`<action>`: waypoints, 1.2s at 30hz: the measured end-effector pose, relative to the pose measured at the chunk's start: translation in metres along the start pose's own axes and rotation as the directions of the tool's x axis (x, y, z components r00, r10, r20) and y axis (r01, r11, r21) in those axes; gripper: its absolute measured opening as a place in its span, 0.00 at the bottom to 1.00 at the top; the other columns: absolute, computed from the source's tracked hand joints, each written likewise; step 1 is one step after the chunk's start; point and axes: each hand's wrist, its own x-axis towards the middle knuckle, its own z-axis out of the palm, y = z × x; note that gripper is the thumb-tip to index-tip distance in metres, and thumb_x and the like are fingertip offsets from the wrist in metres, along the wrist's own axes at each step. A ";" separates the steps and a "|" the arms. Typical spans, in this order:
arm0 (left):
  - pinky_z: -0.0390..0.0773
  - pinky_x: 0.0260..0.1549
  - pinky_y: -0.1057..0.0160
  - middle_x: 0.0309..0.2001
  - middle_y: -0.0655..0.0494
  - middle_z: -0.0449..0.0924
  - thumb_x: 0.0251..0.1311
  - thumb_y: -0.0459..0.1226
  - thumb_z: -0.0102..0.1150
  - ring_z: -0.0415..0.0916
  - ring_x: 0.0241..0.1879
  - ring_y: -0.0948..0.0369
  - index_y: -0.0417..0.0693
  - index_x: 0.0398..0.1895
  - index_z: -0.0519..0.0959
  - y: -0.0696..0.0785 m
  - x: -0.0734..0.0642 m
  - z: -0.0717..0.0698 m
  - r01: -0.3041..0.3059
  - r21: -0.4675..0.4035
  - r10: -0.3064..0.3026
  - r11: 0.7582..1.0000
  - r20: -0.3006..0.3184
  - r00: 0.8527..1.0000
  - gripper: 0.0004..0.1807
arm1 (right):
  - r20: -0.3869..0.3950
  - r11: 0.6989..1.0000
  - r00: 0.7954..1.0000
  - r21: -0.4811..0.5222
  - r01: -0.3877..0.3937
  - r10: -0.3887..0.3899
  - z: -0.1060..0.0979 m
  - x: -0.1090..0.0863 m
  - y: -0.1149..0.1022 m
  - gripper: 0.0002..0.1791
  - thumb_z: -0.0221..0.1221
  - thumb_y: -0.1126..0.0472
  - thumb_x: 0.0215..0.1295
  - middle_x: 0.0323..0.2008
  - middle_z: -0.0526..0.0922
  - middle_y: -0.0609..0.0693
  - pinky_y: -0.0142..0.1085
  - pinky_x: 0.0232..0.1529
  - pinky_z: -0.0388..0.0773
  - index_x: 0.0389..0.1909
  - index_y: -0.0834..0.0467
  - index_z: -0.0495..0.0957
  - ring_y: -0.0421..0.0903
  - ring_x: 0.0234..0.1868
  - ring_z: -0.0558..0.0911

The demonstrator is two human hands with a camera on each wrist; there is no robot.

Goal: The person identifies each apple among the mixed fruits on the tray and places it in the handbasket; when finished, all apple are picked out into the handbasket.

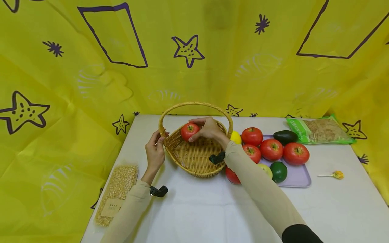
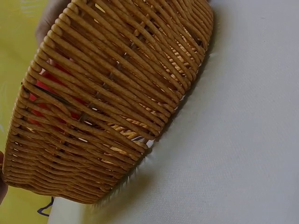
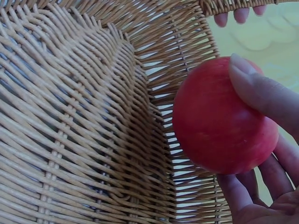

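A right hand (image 1: 210, 128) clamps an apple (image 1: 188, 131) between thumb and fingertips at the left end of a basket (image 1: 196, 158), while the left hand (image 1: 155, 152) grips the basket beside its handle (image 1: 196, 103).

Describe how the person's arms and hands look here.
The left sleeve and right sleeve are beige, the latter meeting black material near the bottom edge. Small black devices sit at both wrists. The left hand and right hand are gloveless.

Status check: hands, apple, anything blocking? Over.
Left hand grips wicker basket by left foot of handle. Right hand holds red apple at basket's left side. No obstruction visible beneath apple.
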 end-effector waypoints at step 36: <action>0.85 0.43 0.65 0.48 0.27 0.86 0.76 0.24 0.53 0.84 0.50 0.34 0.26 0.58 0.81 0.044 -0.003 0.000 0.015 0.001 -0.015 1.000 0.011 1.000 0.14 | 0.046 0.971 0.998 -0.237 -0.028 0.040 0.009 -0.004 0.008 0.50 0.88 0.62 0.37 0.71 0.76 0.59 0.54 0.70 0.76 0.69 0.54 0.80 0.61 0.72 0.73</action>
